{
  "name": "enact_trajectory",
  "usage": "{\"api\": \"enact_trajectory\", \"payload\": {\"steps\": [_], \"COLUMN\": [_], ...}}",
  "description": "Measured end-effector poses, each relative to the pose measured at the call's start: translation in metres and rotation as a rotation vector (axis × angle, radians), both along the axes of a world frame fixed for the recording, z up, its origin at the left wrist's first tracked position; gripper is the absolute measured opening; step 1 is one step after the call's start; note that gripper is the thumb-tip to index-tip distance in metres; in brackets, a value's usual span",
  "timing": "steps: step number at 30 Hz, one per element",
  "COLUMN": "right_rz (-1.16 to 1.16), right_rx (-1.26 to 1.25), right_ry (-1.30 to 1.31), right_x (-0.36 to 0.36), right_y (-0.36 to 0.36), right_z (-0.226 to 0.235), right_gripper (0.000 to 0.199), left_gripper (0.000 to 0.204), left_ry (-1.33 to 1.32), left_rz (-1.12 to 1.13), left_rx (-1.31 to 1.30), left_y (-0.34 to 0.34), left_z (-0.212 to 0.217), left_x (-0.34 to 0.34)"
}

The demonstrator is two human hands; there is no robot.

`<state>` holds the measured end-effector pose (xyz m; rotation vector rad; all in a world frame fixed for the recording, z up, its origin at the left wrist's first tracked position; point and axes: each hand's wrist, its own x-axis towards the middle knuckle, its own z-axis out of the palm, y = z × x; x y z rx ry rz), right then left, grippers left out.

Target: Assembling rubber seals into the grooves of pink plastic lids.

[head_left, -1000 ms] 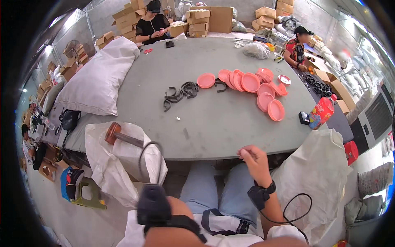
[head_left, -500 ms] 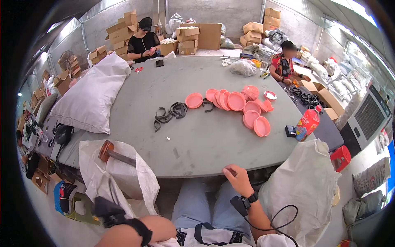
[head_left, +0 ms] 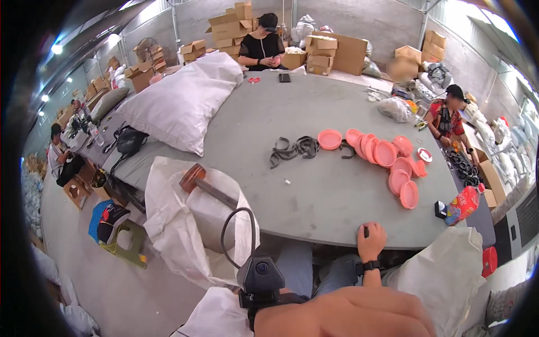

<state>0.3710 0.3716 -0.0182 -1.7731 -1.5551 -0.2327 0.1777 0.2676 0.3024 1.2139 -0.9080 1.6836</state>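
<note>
My right hand [head_left: 372, 242] rests at the near edge of the table [head_left: 314, 210], fingers curled. A small dark thing [head_left: 366, 231] shows at its fingertips, too small to name. A black strap is round that wrist. My left hand [head_left: 359, 314] is large and blurred across the bottom, its fingers not distinguishable; a small black camera [head_left: 261, 275] is strapped at its wrist. Beyond my right hand lie several shallow round pink dishes [head_left: 385, 154], some overlapping. Black C-shaped rings [head_left: 307, 147] lie to their left. A wooden-headed mallet [head_left: 193, 178] lies on an open white sack [head_left: 168, 210].
A full white sack [head_left: 185, 104] covers the table's far left. A red-labelled bottle [head_left: 464, 205] and a black box [head_left: 441, 210] lie at the right edge. Another white sack [head_left: 443, 275] stands right of my legs. Co-workers [head_left: 263, 45] sit around the room.
The view has swung left, so the table appears further right. My left arm has come across in front of me. The right hand now touches the table edge, with a dark thing showing in it.
</note>
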Motion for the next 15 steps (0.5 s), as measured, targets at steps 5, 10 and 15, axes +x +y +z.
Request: {"api": "enact_trajectory", "payload": {"steps": [5,10,15], "right_rz": [-0.002,-0.006,0.001], "right_rx": [0.025,0.013,0.029], "right_ry": [0.0,0.006,0.002], "right_x": [0.001,0.0,0.001], "right_y": [0.003,0.003,0.002], "right_z": [-0.002,-0.007,-0.005], "right_gripper": [0.009,0.009,0.01], "left_gripper": [0.023,0.017,0.013], "left_ry": [-0.009,0.008,0.022], "left_rz": [0.033,0.065,0.093], "left_rx": [-0.008,-0.026,-0.049], "left_y": [-0.006,-0.008,-0.009], "left_z": [-0.002,-0.003,-0.005], "left_x": [0.003,0.0,-0.009]}}
